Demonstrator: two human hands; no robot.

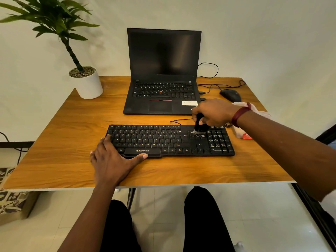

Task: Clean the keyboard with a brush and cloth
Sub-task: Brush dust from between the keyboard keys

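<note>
Right hand (214, 111), fingers curled, gripped a small black brush (200, 125) on the navigation keys of the black plastic keyboard (171, 140), left hand (111, 159) flat on its near-left corner; hard strokes could dislodge keycaps.

Both forearms bare up to the frame edges. Bare left hand (112, 159) and bare right hand (212, 111), nails short and pale. Right wrist, right of centre: dark red multi-strand thread wristband (240, 114), knotted on its upper side. Lower centre: plain black cloth trousers (120, 228) on both thighs.
</note>
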